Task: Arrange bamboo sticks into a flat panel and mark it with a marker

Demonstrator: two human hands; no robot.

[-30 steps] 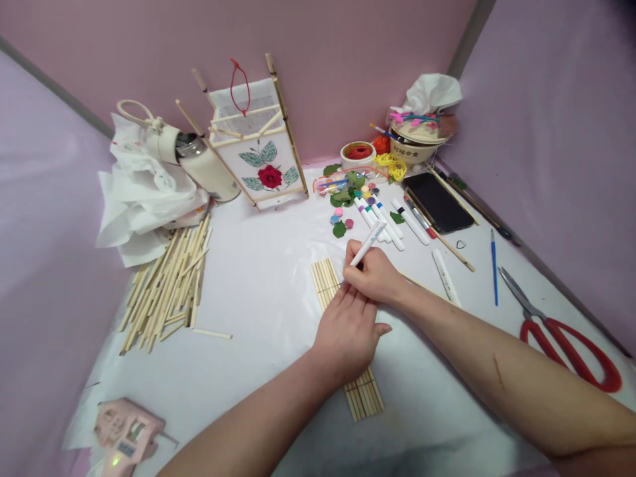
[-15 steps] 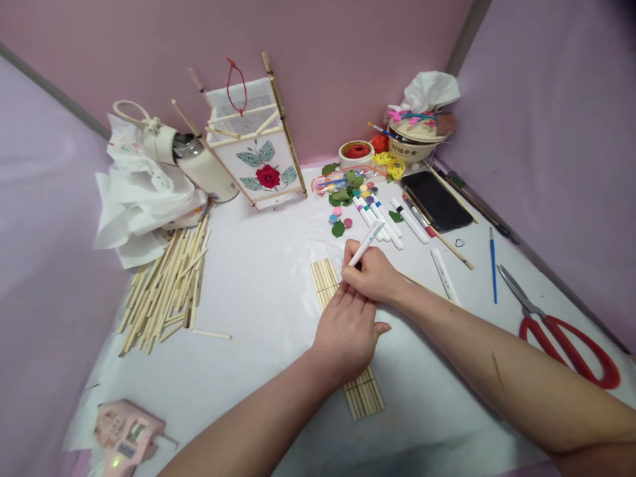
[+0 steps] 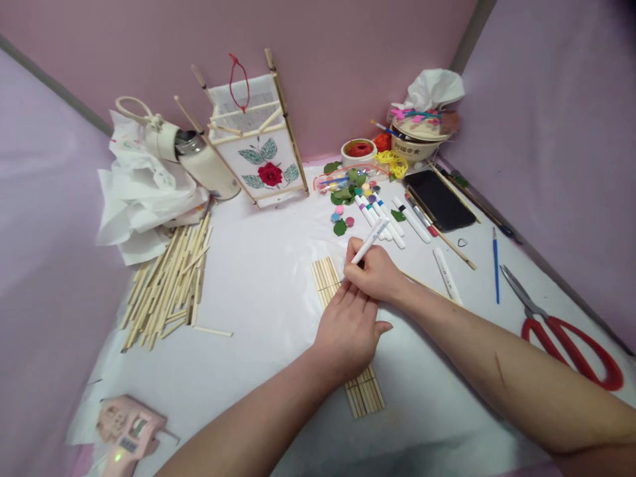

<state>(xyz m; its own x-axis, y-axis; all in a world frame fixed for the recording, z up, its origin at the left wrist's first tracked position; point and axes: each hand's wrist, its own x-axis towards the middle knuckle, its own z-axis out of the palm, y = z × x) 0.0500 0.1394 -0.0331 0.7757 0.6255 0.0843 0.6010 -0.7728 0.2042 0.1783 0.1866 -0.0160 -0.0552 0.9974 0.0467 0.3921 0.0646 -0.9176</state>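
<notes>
My right hand (image 3: 372, 270) grips a white marker (image 3: 370, 240) with its cap end pointing up; the tip is hidden by my fingers. Under the hands lies a narrow mat of bamboo strips (image 3: 365, 397), bound crosswise near both ends by dark thread. My left hand (image 3: 348, 328) rests flat over the middle of this mat, fingers stretched out and thumb apart. The fingertips of my left hand meet the underside of my right hand. Beyond them are several more white markers (image 3: 392, 225), and a single white marker (image 3: 447, 275) lies to the right.
A paper lantern (image 3: 265, 162) with a red rose stands at the back. Loose bamboo sticks (image 3: 169, 291) and a pink glue gun (image 3: 130, 427) lie left, a flask (image 3: 211, 165) behind them. Red-handled scissors (image 3: 566, 338), a blue brush (image 3: 495, 265) and a phone (image 3: 440, 199) are on the right.
The camera view has shifted very slightly, so the scene sits a little further right. Both hands stay practically in place over the mat, with the marker still held.
</notes>
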